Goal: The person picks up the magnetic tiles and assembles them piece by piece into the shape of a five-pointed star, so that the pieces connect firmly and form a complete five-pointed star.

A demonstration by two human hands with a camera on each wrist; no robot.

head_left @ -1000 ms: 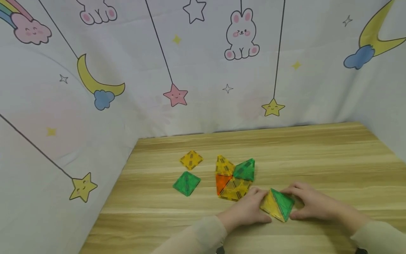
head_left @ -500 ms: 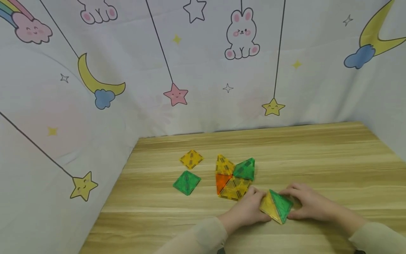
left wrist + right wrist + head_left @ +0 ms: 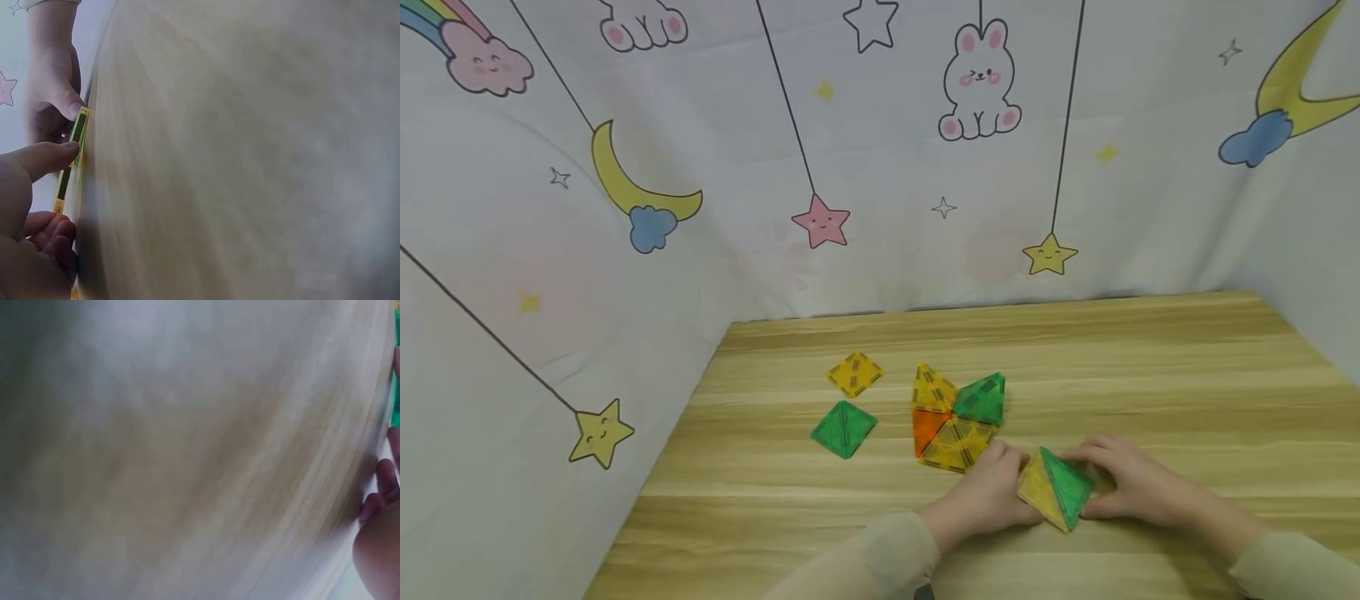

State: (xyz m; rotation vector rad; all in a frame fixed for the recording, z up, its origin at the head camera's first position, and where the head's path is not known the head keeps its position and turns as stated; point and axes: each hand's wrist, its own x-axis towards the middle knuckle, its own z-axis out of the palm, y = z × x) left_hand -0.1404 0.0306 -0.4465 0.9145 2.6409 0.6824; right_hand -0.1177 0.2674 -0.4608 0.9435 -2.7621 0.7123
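Two triangular magnetic tiles, one yellow (image 3: 1040,493) and one green (image 3: 1067,486), meet along a slanting edge as a diamond near the front of the table in the head view. My left hand (image 3: 987,493) pinches the yellow side with thumb and fingers. On the opposite side, my right hand (image 3: 1133,482) holds the green tile between thumb and fingers. The left wrist view shows the yellow tile's edge (image 3: 79,125) between thumb and fingers, with the other hand beyond. Only part of the right hand (image 3: 384,519) shows in the right wrist view.
Just left of the hands lies a joined cluster of yellow, orange (image 3: 929,428) and green (image 3: 983,398) tiles. Farther left are a yellow diamond (image 3: 855,374) and a green diamond (image 3: 844,429). A printed cloth (image 3: 895,250) rises behind the wooden table (image 3: 1150,367).
The held pair of tiles has shifted slightly toward me and turned a little, with both hands keeping their hold. The head view has shifted slightly. The tiles lying on the table stay put.
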